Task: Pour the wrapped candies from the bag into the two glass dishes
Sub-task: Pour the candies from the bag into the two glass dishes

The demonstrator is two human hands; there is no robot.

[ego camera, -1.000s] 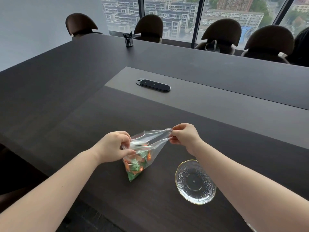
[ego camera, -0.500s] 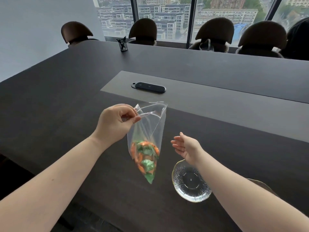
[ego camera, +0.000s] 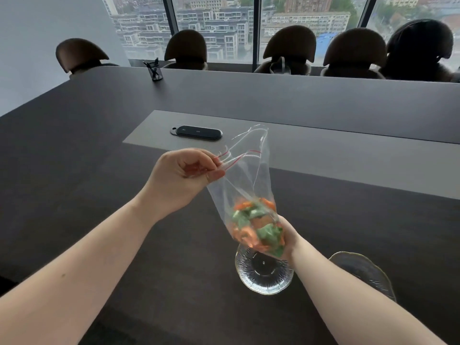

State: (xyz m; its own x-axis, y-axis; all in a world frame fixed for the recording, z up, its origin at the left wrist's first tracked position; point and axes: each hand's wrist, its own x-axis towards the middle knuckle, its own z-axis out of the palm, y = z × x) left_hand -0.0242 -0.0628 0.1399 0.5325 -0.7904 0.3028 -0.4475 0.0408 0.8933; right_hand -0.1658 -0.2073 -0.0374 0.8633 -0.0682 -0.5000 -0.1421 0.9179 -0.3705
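A clear zip bag hangs open-mouthed above the table, with orange and green wrapped candies gathered at its bottom. My left hand pinches the bag's top edge by the red zip line. My right hand cups the candy-filled bottom from the right and is mostly hidden behind it. Directly under the bag stands a ribbed glass dish with a gold rim, with nothing in it. A second glass dish lies to the right, partly covered by my right forearm.
The dark table has a lighter centre strip with a black oblong device on it. A black mesh pen holder stands at the far side. Several brown chairs line the windows.
My right hand let go of the bag's mouth, hung open, then came under the bag's bottom. My left hand lifted the bag upright over the near dish.
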